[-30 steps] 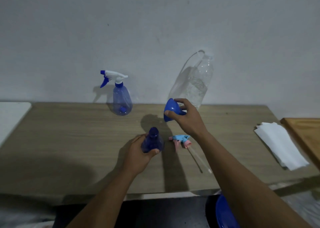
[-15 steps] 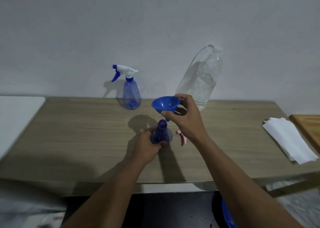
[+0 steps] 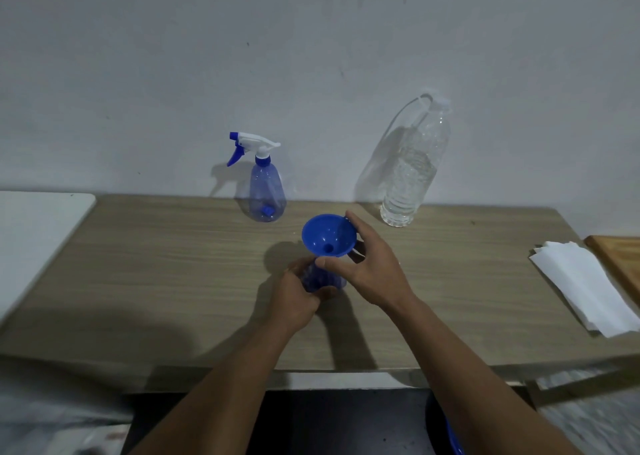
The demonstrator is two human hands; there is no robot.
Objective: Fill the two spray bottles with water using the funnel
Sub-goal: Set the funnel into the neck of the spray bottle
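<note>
A dark blue spray bottle (image 3: 320,278) without its head stands mid-table, and my left hand (image 3: 296,295) grips its body. A blue funnel (image 3: 329,235) sits upright with its spout in the bottle's neck; my right hand (image 3: 372,267) pinches the funnel's rim between thumb and fingers. The second spray bottle (image 3: 266,191), pale blue with a white and blue trigger head, stands at the back by the wall. A tall clear water bottle (image 3: 414,170) stands at the back right. The removed pink and blue spray head is hidden behind my right hand.
The wooden table (image 3: 156,264) runs along a grey wall. Folded white paper towels (image 3: 585,285) lie at the right, beside a wooden board (image 3: 620,257). A white surface (image 3: 31,229) adjoins the table's left end. A blue object (image 3: 453,437) shows below the table's front edge.
My right hand has turned the funnel upright and lowered it from above the bottle onto its neck. My left hand has kept hold of the bottle.
</note>
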